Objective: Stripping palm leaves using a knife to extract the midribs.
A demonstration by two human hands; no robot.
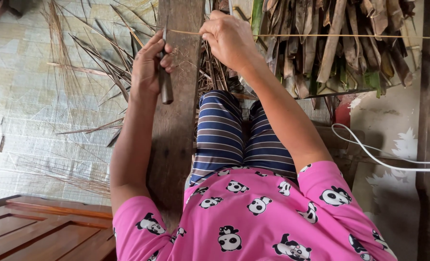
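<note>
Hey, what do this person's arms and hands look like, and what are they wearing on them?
Both arms are bare from the short sleeves down. The left hand and right hand are bare too: no gloves, rings or watch visible. The sleeves belong to a pink shirt printed with black-and-white pandas.

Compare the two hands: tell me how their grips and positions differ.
The left hand is closed around a knife with a dark handle, blade pointing up beside the wooden plank; the right hand pinches a thin pale strip that runs off to the right. The left hand sits left of the plank, the right hand just past its right edge and a little higher in the picture. Both are bare and closed on something.
</note>
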